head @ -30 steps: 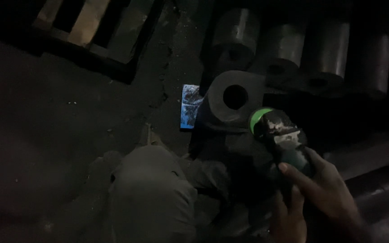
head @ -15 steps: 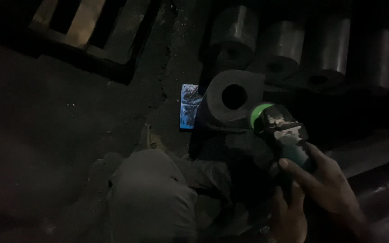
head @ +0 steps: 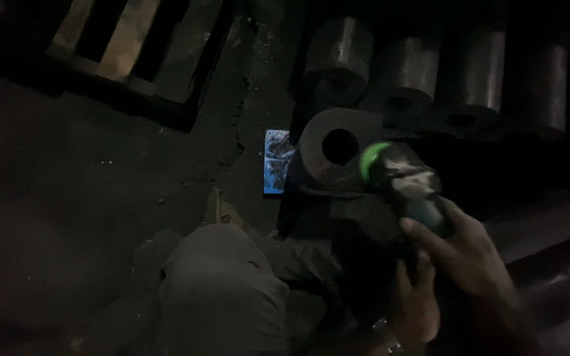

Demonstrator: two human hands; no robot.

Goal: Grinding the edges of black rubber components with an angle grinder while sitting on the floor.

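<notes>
While the whole place is super dim, you can still make out a dark, gritty concrete floor point(head: 100, 198) with a crack running down it and a wooden pallet point(head: 133, 53) lying at the top left. Both hands are on an angle grinder point(head: 400, 181) with a green band at its head, which sits right up against the front face of a thick metal cylinder with a hole point(head: 331, 148). The right hand point(head: 463, 254) wraps over the grinder's body with fingers curled tight around it, and the left hand point(head: 417, 306) grips from underneath, fingers closed too. More cylinders point(head: 404, 72) stand in a row behind, just past the one being worked. A small blue packet point(head: 277, 161) lies on the floor just left of it, and the person's bent knee point(head: 222, 290) fills the bottom middle.
</notes>
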